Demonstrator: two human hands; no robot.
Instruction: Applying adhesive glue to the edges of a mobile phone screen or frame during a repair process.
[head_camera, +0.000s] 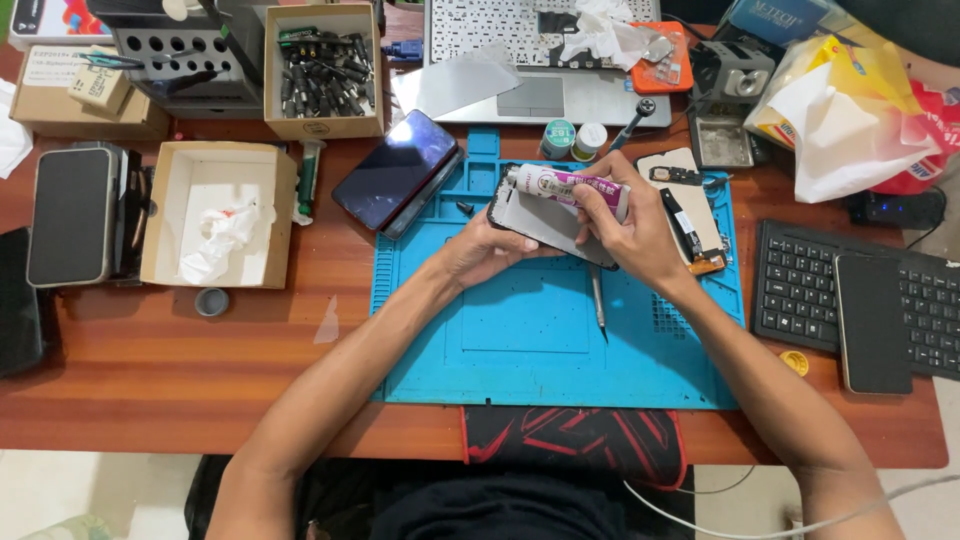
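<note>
Over the blue work mat (520, 340), my left hand (482, 250) holds a phone frame with a grey back plate (545, 222) by its near left edge. My right hand (630, 232) grips a white and purple glue tube (560, 185), lying across the top of the frame with its nozzle pointing left. A metal tool (598, 305) lies on the mat just below my right hand. A dark phone (398, 170) rests tilted at the mat's upper left corner.
An open cardboard box with crumpled tissue (215, 215) and a box of black parts (322, 70) sit left. A laptop (540, 60) is behind the mat. A black keyboard (800, 290) with a phone (872, 322) on it lies right. Phone parts (690, 215) lie right of my hand.
</note>
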